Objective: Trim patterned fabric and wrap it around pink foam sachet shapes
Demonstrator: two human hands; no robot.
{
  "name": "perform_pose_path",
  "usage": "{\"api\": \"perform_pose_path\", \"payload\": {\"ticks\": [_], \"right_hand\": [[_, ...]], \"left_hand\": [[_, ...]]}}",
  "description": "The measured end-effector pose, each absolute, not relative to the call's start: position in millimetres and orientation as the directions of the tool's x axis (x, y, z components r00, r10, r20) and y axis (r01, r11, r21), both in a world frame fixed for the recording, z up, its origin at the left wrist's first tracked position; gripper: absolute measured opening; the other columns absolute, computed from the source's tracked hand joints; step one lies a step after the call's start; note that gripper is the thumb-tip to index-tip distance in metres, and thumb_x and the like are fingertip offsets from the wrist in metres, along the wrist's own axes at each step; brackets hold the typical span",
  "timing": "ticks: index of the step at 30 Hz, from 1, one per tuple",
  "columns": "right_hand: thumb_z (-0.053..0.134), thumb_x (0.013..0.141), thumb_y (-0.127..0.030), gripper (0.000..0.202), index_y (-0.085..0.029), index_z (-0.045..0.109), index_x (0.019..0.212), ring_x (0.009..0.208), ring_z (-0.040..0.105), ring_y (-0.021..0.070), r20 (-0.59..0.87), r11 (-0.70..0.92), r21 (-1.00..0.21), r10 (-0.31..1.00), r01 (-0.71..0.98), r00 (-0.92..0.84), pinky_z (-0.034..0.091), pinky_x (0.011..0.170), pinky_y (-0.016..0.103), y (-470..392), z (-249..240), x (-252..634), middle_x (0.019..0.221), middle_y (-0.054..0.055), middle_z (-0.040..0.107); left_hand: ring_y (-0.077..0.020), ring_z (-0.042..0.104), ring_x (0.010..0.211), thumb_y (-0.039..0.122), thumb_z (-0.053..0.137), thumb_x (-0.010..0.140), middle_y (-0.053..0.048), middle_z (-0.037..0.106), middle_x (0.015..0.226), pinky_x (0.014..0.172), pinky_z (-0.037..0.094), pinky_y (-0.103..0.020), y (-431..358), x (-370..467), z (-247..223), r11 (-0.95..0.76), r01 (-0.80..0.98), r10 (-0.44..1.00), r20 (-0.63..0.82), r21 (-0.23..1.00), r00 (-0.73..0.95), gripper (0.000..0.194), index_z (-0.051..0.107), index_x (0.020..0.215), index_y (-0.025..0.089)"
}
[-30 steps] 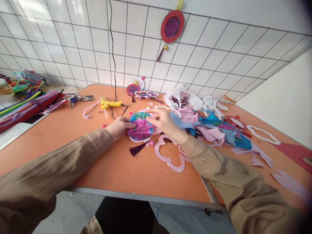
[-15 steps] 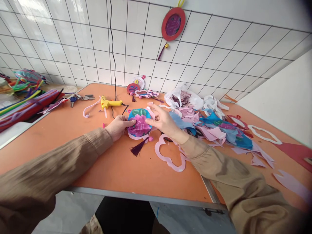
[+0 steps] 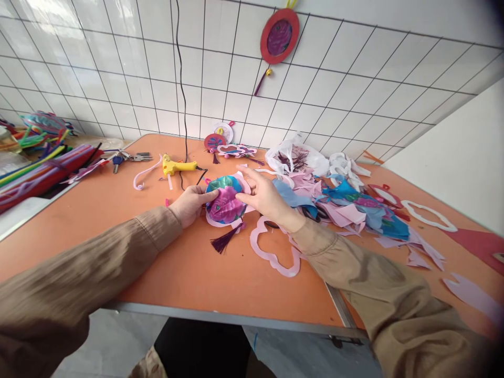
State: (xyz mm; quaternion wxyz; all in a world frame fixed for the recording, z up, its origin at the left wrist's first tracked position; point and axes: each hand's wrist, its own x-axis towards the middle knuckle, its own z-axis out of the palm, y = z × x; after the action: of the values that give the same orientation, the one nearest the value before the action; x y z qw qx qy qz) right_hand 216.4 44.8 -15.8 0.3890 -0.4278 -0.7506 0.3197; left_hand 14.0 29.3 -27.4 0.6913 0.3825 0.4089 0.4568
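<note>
Both my hands are at a rounded piece of flower-print fabric, blue with a magenta bloom and green leaves. Pink felt edging shows beneath it, and a dark purple tassel hangs from the lower right. My left hand pinches the left side, its thumb on the print and its fingers partly hidden behind. Across from it, my right hand grips the right side, thumb on the fabric's edge and index finger stretched along the top. Close to my right wrist lies a pink cloud-shaped felt frame.
A yellow glue gun with a black cord lies at the back left, near keys. Fabric scraps and a plastic bag crowd the right. Finished-looking ornaments lie by the tiled wall; a round red one hangs there.
The fabric's face has tilted slightly and now looks glossier and smoother, with fewer creases across the bloom. The pink bead by the tassel is less visible. Both hands keep nearly the same place.
</note>
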Motion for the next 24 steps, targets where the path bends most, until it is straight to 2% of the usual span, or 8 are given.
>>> {"api": "perform_pose_path", "payload": {"ticks": [10,16,20,24], "right_hand": [[0.062,0.082,-0.016,0.055,-0.024,0.056,0.136,0.057,0.054,0.0157,0.334,0.428,-0.778,0.902,0.461,-0.274,0.047,0.057,0.029,49.1,-20.7,219.0,0.059,-0.006,0.053],[0.059,0.082,-0.015,0.054,-0.024,0.057,0.136,0.063,0.060,0.0177,0.312,0.401,-0.784,0.915,0.475,-0.257,0.052,0.066,0.033,49.5,-22.5,218.7,0.062,-0.004,0.059],[0.059,0.083,-0.018,0.053,-0.025,0.058,0.135,0.066,0.062,0.0188,0.295,0.387,-0.816,0.918,0.430,-0.266,0.052,0.067,0.033,48.5,-21.7,219.5,0.065,-0.002,0.061],[0.065,0.080,-0.021,0.059,-0.025,0.056,0.138,0.063,0.060,0.0181,0.279,0.381,-0.844,0.913,0.378,-0.299,0.050,0.060,0.031,48.0,-21.3,219.8,0.066,-0.003,0.061]], "left_hand": [[-0.0111,0.060,0.050,0.018,0.085,0.067,-0.004,0.068,0.062,0.051,0.053,-0.024,28.0,15.7,-26.7,0.274,-0.334,0.953,-0.208,0.902,0.219,0.016,0.072,0.069,0.009],[-0.0120,0.061,0.049,0.015,0.079,0.073,-0.006,0.069,0.061,0.052,0.054,-0.024,27.6,17.2,-25.0,0.279,-0.362,0.954,-0.215,0.889,0.207,0.009,0.073,0.070,0.008],[-0.0127,0.061,0.051,0.015,0.082,0.069,-0.007,0.070,0.064,0.054,0.054,-0.025,27.8,17.2,-23.8,0.283,-0.360,0.953,-0.219,0.889,0.208,0.011,0.074,0.073,0.008],[-0.0119,0.060,0.050,0.023,0.088,0.061,-0.005,0.068,0.060,0.053,0.052,-0.024,27.3,17.3,-25.8,0.255,-0.352,0.958,-0.188,0.900,0.215,0.022,0.072,0.067,0.009]]}}
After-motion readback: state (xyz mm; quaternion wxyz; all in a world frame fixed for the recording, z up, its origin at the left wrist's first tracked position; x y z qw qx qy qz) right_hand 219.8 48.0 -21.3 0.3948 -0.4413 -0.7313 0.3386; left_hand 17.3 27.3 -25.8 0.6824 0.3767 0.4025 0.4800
